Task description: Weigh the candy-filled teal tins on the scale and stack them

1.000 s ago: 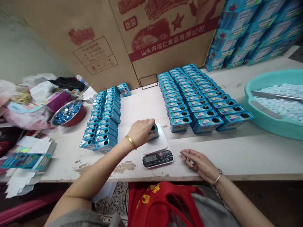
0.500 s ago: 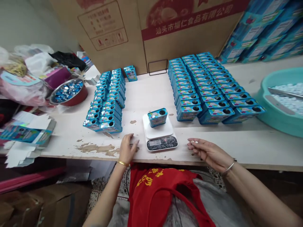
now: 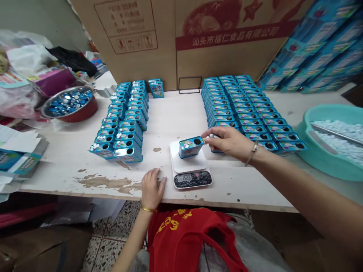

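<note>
A blue tin with a dark round opening in its lid stands on a white scale with a lit display. My right hand is at the tin's right end, its fingers closed around several small white candies; fingertips meet the tin's upper right corner. My left hand rests on the table left of the scale, fingers apart, holding nothing. Rows of blue tins at the left have white candies on several lids. Further rows of tins stand at the right, partly behind my right hand.
A turquoise basin of white candies stands at the right edge. At the left are a metal bowl of shiny blue pieces and plastic bags. A large cardboard box and a wire stand are behind.
My right hand has moved left and up from the table's front to the tin on the scale. The tin is slightly turned. My left hand stays beside the scale.
</note>
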